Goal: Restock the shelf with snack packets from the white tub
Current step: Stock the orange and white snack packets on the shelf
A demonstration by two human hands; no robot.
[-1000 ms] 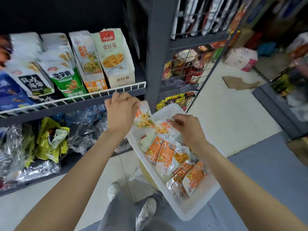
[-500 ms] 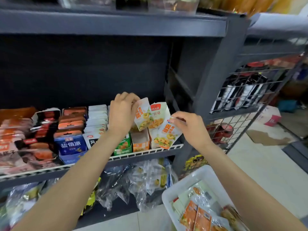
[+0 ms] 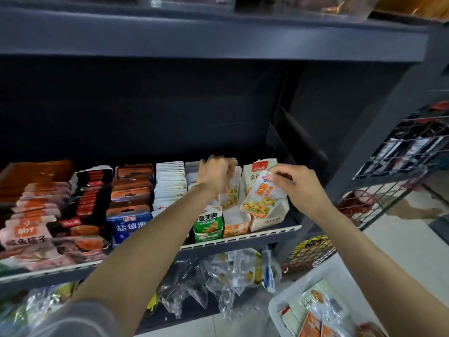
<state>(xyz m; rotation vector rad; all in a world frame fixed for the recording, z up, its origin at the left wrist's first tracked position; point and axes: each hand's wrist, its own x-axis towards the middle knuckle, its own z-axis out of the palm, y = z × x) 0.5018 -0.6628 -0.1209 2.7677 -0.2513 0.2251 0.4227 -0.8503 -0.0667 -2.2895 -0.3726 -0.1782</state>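
My right hand (image 3: 295, 184) pinches the top of a white snack packet (image 3: 261, 199) with orange print, tilted over the rightmost cardboard display box (image 3: 269, 216) on the shelf. My left hand (image 3: 215, 175) grips a second white packet (image 3: 229, 198) and lowers it into the orange-fronted display box (image 3: 237, 226) beside it. The white tub (image 3: 303, 285) sits at the bottom right on the floor side, with several orange and white packets (image 3: 313, 322) inside. Part of the left packet is hidden behind my hand.
The dark shelf has a white wire front rail (image 3: 243, 239). Left of my hands stand a green box (image 3: 209, 224), white packets (image 3: 170, 183), blue packs (image 3: 130, 223) and red-orange packs (image 3: 36, 198). Clear bags (image 3: 218, 276) fill the shelf below. A wire rack (image 3: 401, 164) stands at the right.
Both hands lifted from the tub up to the shelf, each with a packet. The left packet now sinks into the orange box and the right one tilts over the rightmost box.
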